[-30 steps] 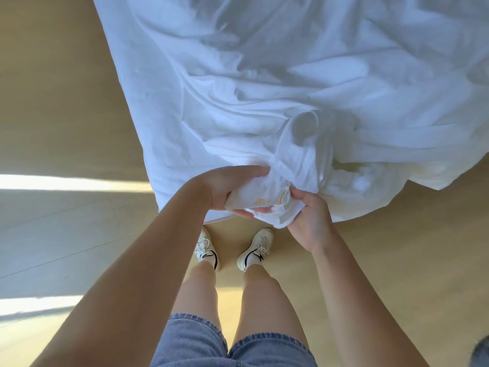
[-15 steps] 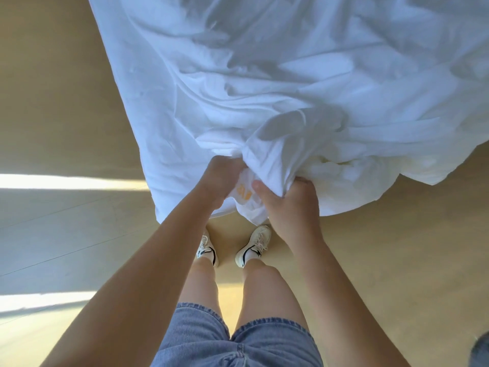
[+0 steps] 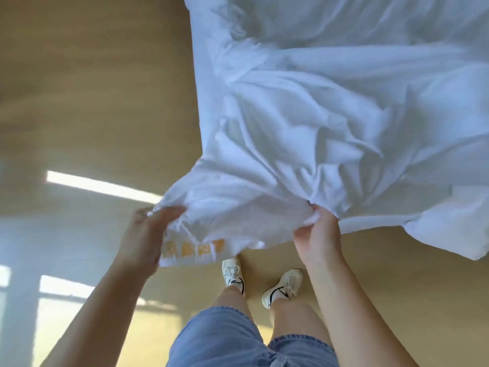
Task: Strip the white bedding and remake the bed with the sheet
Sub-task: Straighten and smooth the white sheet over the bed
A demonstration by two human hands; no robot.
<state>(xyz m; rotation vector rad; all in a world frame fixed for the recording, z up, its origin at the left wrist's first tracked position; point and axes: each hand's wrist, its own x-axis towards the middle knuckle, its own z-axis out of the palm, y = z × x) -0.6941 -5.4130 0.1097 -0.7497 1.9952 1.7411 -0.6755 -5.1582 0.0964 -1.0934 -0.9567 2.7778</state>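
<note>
now, from the head view, the left hand (image 3: pixel 144 239) grips the white sheet (image 3: pixel 317 115) at its near corner, by the orange print (image 3: pixel 195 249). the right hand (image 3: pixel 317 239) pinches its near edge. the sheet hangs over the floor (image 3: pixel 92 88). pulling both hands apart evenly should open it flat.

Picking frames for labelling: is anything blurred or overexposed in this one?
Head view: left hand and the sheet near it are motion-blurred, floor smeared too; right hand sharper; sun stripe on the floor blown out.
</note>
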